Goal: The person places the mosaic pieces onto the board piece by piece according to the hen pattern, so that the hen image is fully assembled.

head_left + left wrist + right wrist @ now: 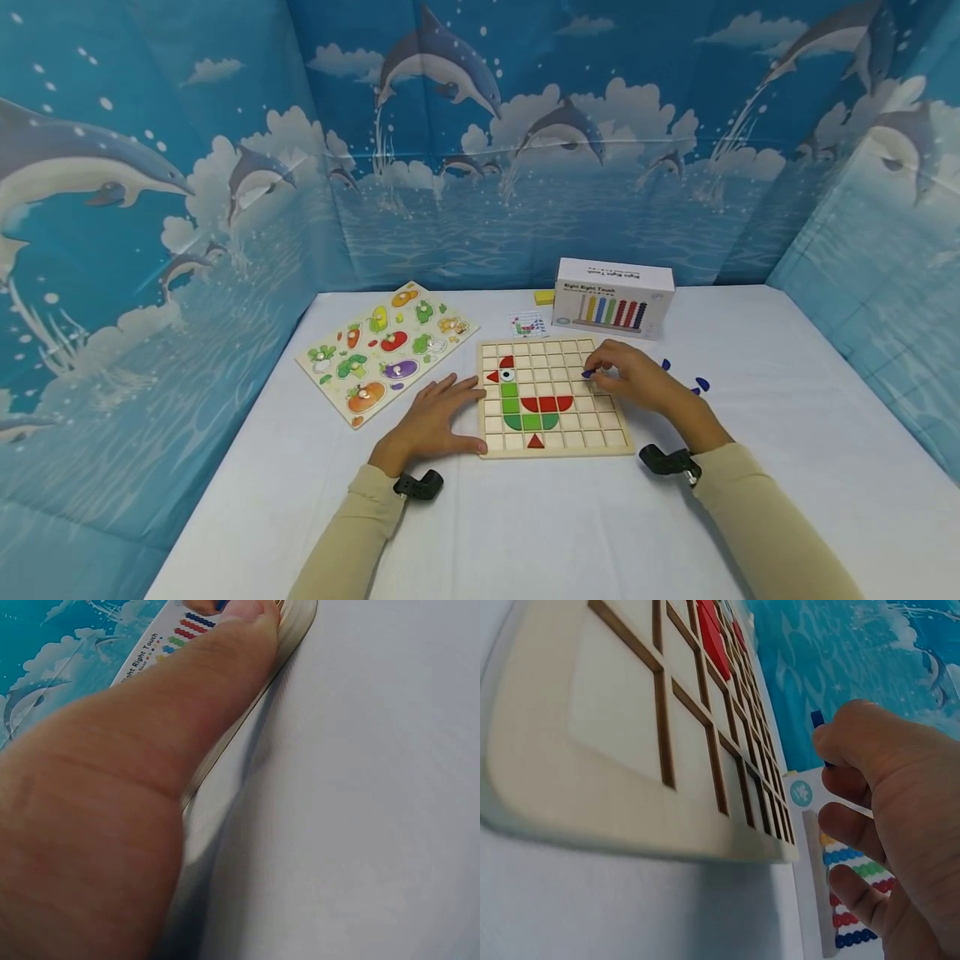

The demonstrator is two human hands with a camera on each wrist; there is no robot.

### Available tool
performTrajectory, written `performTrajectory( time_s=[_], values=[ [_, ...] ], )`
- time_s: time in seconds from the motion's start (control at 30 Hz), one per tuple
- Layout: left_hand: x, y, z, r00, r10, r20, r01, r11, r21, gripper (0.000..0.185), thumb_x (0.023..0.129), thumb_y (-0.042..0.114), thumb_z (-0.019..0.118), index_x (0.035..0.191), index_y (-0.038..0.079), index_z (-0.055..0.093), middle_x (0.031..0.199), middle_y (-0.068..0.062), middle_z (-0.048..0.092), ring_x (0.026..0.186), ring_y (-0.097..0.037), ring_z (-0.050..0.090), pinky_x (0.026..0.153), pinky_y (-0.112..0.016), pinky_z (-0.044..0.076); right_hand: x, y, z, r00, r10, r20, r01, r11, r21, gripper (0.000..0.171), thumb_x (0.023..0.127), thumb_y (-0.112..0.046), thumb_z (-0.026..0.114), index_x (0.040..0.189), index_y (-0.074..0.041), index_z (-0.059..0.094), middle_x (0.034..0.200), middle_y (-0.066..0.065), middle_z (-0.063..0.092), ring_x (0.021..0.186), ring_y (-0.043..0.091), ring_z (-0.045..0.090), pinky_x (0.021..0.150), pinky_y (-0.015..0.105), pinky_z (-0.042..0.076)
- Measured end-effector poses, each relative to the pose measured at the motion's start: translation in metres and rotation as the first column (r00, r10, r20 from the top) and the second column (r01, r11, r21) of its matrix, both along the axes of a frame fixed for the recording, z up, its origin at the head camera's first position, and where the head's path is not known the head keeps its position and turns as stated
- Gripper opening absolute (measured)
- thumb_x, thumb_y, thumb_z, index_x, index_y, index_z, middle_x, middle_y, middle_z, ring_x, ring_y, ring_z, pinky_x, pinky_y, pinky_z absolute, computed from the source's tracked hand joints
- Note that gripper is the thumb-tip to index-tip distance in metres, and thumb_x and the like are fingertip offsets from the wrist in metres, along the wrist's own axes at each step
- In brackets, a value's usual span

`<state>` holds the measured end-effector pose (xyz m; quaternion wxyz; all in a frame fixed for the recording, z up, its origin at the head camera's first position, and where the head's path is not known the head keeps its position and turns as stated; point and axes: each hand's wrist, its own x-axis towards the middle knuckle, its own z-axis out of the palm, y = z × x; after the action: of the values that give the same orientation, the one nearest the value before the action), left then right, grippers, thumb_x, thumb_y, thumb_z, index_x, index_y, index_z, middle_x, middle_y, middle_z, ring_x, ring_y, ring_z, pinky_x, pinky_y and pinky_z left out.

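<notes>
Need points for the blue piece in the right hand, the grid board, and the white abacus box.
blue piece [588, 373], head view, on its visible tip at the fingertips.
grid board [557, 452], head view, on its bare near rim.
white abacus box [611, 275], head view, on its top face.

Grid board [556, 398] between puzzle [386, 348] and box [613, 297].

We're looking at a staged play booth, not a lived-in room; dolphin backdrop [480, 125] sheets wall in three sides of a white-covered table [787, 467]; children's toys lie on it, a vegetable peg puzzle [386, 350], a grid board [555, 400], a boxed abacus [613, 297].
</notes>
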<state>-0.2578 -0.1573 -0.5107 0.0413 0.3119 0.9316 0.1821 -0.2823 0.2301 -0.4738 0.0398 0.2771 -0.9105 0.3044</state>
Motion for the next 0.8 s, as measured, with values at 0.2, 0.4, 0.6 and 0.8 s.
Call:
performTrajectory(
  time_s=[0.2,0.4,0.6,0.8],
  values=[
    [0.0,0.0,0.001,1.0,0.004,0.002,-0.004,1.0,-0.004,0.096,0.077,0.08,0.065,0.155,0.03,0.042,0.165,0.009,0.024,0.153,-0.026,0.012,0.119,-0.051,0.013,-0.002,-0.017,-0.002,0.999,0.04,0.029,-0.041,0.998,0.041,0.016,0.092,-0.006,0.073,0.106,-0.014,0.071,0.102,-0.006,0.063,0.095,0.017,0.057,0.089,0.042,0.052],
    [0.001,0.002,0.003,1.0,-0.007,0.0,0.007,1.0,0.002,0.096,0.077,0.079,0.066,0.155,0.028,0.042,0.166,0.008,0.025,0.153,-0.027,0.012,0.119,-0.052,0.013,-0.004,-0.028,-0.005,0.998,0.055,0.034,-0.059,0.99,0.127,0.016,0.091,-0.009,0.072,0.104,-0.017,0.072,0.102,-0.007,0.062,0.094,0.017,0.055,0.089,0.041,0.051],
    [-0.001,0.002,0.003,1.0,-0.005,-0.004,0.005,1.0,0.0,0.096,0.076,0.079,0.066,0.155,0.029,0.042,0.166,0.009,0.024,0.153,-0.026,0.012,0.12,-0.051,0.012,-0.006,-0.031,-0.007,0.997,0.072,-0.008,-0.07,0.984,0.163,0.016,0.09,-0.009,0.073,0.103,-0.018,0.072,0.101,-0.006,0.062,0.093,0.016,0.054,0.089,0.041,0.051],
    [-0.001,0.001,0.001,1.0,-0.004,-0.012,0.004,1.0,-0.009,0.097,0.076,0.079,0.067,0.155,0.028,0.043,0.165,0.008,0.025,0.153,-0.027,0.013,0.119,-0.052,0.013,-0.008,-0.032,-0.004,0.994,0.106,0.018,-0.107,0.981,0.162,0.015,0.092,-0.01,0.072,0.104,-0.018,0.073,0.104,-0.005,0.062,0.096,0.018,0.055,0.091,0.043,0.05]
  ],
)
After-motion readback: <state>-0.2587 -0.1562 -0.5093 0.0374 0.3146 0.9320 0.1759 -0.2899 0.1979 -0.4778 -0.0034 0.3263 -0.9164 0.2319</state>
